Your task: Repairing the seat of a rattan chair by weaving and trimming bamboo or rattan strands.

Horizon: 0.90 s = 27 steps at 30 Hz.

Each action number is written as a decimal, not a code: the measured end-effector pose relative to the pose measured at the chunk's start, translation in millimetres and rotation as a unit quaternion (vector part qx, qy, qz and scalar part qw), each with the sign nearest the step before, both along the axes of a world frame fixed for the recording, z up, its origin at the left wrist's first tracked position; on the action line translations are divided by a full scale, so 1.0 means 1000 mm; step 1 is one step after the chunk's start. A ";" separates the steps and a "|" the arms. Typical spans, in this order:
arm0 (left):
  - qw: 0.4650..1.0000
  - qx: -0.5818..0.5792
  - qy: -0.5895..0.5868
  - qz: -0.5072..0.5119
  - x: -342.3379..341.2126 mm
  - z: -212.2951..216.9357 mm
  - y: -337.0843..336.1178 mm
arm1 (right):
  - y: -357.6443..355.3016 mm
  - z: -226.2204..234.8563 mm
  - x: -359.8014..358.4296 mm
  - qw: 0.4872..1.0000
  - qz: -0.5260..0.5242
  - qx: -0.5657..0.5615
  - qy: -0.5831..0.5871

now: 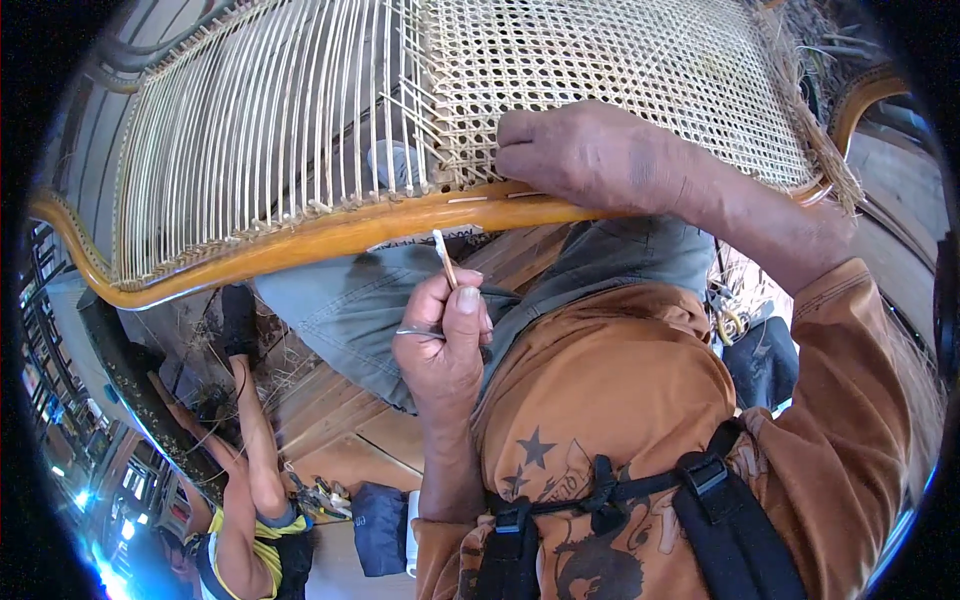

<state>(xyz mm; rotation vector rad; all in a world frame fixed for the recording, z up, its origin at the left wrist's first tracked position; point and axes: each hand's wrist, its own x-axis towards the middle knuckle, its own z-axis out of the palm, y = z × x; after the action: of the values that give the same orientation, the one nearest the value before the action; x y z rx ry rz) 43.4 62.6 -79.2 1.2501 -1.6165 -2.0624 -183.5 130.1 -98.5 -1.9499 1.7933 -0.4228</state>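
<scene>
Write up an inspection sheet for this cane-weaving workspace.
Surface: wooden plank floor under the work.
Job's things: curved wooden chair frame with cane panel, right part woven, left part only parallel strands; thin cane strip.
Clutter: loose cane scraps; small tools on the floor.
Grippers: left hand pinches the strip below the frame; right hand presses on the woven edge.
Cables: nothing seen.
Surroundings: another person at lower left.

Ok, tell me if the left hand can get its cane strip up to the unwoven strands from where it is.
Probably yes. The left hand holds the cane strip just below the wooden frame rail, with open space between; the right hand rests farther right.
</scene>
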 end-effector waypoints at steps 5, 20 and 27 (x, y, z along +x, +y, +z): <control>1.000 -0.004 -0.005 0.005 0.002 -0.002 0.000 | 0.000 -0.004 -0.001 1.000 -0.016 0.004 -0.014; 1.000 -0.001 0.011 0.006 0.002 -0.002 -0.001 | -0.008 0.007 0.004 1.000 0.005 0.003 0.016; 1.000 0.006 0.012 -0.001 0.002 -0.001 -0.003 | -0.002 -0.003 0.002 1.000 0.010 0.004 -0.004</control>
<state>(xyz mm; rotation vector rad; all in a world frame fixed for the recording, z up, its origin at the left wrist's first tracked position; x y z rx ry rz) 45.0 60.1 -80.5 1.2245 -1.5976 -2.0832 -181.5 128.1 -101.1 -1.9571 1.7663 -0.4143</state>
